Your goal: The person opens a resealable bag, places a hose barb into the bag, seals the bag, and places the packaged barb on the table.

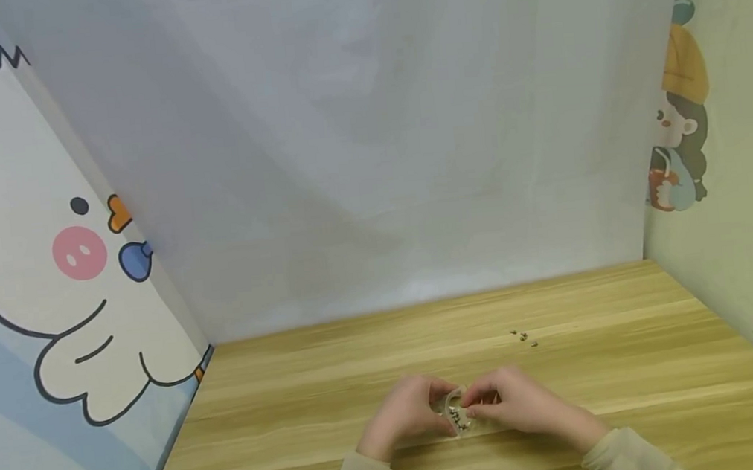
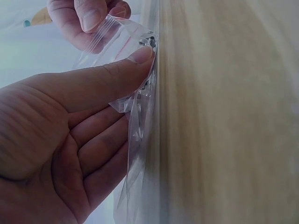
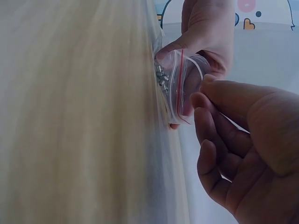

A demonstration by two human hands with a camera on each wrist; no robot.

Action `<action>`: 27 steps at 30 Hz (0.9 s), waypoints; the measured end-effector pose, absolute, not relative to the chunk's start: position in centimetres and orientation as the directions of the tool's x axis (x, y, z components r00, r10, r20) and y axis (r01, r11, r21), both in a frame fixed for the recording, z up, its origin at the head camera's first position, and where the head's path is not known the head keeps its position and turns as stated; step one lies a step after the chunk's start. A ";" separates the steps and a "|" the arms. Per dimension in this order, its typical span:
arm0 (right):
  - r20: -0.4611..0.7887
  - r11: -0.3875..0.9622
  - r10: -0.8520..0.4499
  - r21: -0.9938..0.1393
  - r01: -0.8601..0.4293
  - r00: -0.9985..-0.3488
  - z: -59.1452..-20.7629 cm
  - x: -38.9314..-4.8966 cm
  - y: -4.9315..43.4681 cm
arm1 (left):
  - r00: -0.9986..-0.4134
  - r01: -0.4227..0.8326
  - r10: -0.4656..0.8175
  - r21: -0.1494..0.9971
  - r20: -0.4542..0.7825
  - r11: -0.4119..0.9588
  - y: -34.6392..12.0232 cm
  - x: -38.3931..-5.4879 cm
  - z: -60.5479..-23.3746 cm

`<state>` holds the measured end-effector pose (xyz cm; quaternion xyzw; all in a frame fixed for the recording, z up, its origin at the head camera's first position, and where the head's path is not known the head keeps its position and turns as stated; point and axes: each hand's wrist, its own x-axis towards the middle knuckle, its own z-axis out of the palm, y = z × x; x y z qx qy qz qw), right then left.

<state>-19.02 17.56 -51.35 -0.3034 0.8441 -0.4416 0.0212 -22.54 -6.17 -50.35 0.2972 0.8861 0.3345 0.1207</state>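
A small clear zip-lock bag (image 3: pixel 174 100) with a red line along its mouth holds several small metal screws (image 3: pixel 162 79). My left hand (image 1: pixel 409 415) grips the bag from the left; its thumb (image 2: pixel 112 79) presses the near side of the plastic. The bag's mouth gapes toward my right hand (image 1: pixel 522 405). At that mouth, the thumb and index finger of the right hand come together and pinch the rim of the bag. Whether a screw is also between those fingertips is hidden.
Several loose screws (image 1: pixel 523 336) lie on the wooden table (image 1: pixel 308 375), beyond the right hand. A pale curtain (image 1: pixel 369 153) hangs behind the table. Printed panels stand at both sides, with a white cartoon bird (image 1: pixel 19 221) on the left one.
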 end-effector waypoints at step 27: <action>0.150 0.436 -0.488 -0.812 -0.389 -0.860 -50.5 -19.4 18.8 | -0.795 0.457 0.607 0.642 -0.016 0.615 -6.2 -22.7 -50.5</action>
